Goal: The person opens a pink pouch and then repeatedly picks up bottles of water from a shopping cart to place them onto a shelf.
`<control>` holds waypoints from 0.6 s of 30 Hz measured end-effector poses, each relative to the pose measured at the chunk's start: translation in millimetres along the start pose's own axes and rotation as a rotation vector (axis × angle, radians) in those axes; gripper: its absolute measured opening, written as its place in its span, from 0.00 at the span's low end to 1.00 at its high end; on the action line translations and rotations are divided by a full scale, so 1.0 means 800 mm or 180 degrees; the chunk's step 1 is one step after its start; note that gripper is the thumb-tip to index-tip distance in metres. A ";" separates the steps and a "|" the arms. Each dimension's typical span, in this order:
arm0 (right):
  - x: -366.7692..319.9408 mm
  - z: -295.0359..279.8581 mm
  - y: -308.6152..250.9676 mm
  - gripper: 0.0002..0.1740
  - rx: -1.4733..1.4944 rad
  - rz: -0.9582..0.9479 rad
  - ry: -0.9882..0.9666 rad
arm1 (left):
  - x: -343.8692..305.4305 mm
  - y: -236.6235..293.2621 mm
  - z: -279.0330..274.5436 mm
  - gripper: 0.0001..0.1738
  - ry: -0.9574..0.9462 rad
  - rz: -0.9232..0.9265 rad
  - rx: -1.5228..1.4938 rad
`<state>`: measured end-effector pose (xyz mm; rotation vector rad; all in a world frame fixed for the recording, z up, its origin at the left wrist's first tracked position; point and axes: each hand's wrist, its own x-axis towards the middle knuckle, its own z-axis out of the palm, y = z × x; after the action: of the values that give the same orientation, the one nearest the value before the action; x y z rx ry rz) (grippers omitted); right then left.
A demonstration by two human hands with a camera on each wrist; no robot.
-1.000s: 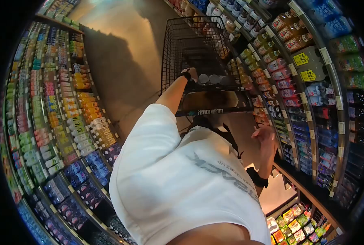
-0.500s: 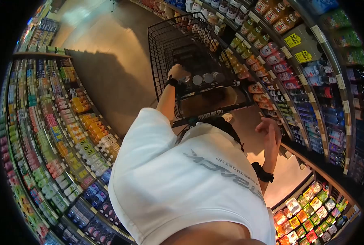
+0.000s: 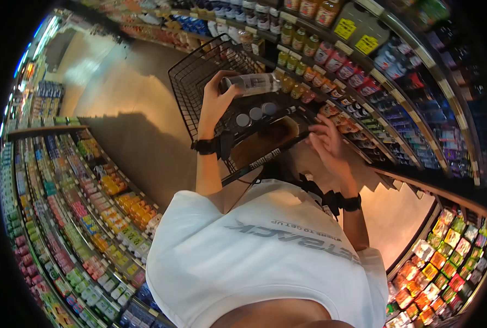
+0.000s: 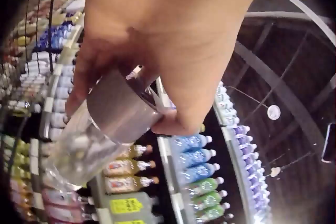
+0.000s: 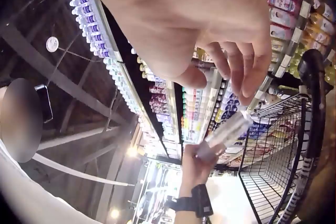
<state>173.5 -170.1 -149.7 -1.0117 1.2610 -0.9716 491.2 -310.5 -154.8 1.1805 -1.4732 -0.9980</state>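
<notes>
My left hand (image 3: 216, 101) grips a clear cylindrical bottle (image 3: 257, 83) by its wide grey lid end, above the shopping cart (image 3: 186, 82). In the left wrist view, the thumb and fingers are around the grey lid (image 4: 121, 108), and the see-through body points down and left. Three more grey-lidded containers (image 3: 255, 113) stand in a row in the cart, near its handle. My right hand (image 3: 330, 143) hovers by the right end of the handle, fingers loosely bent, holding nothing. From the right wrist view, the bottle lies beyond those fingers (image 5: 252, 69).
Shelves of bottled drinks (image 3: 358, 65) run along the right, close beside the cart. Another long shelf of drinks (image 3: 85, 208) lines the left side. Between them stretches the aisle floor (image 3: 139, 136). Bright coloured packages (image 3: 440, 268) fill a display at the lower right.
My left hand has lifted the bottle from beside the other containers and tipped it sideways over the cart. My right hand has moved forward toward the handle. The head view has turned.
</notes>
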 end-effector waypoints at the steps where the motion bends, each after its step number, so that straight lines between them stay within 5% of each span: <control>1: -0.004 -0.001 -0.011 0.40 -0.0068 -0.0225 0.0069 | -0.004 0.026 0.015 0.17 -0.0168 0.0035 -0.0223; 5: -0.035 -0.031 -0.047 0.54 -0.0017 -0.0855 0.0260 | -0.028 0.118 0.073 0.17 -0.1008 0.0010 -0.0706; 8: -0.070 -0.086 -0.032 0.48 0.0261 -0.1152 -0.0179 | -0.042 0.155 0.137 0.18 -0.1699 0.0294 -0.0955; 9: -0.083 -0.106 -0.020 0.47 0.0323 -0.1288 -0.0346 | -0.050 0.143 0.160 0.18 -0.1475 0.0155 -0.0813; 13: -0.166 -0.173 -0.011 0.38 0.0487 -0.1222 0.0181 | -0.078 0.165 0.274 0.18 -0.1154 0.0488 -0.0227; 18: -0.239 -0.257 -0.017 0.33 0.0999 -0.1110 0.0186 | -0.098 0.248 0.392 0.20 -0.1606 0.0952 -0.0433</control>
<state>-45.0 -2.5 -91.8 -0.9754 0.9543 -1.4278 151.5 -185.9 -41.1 0.6051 -1.8717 -1.2148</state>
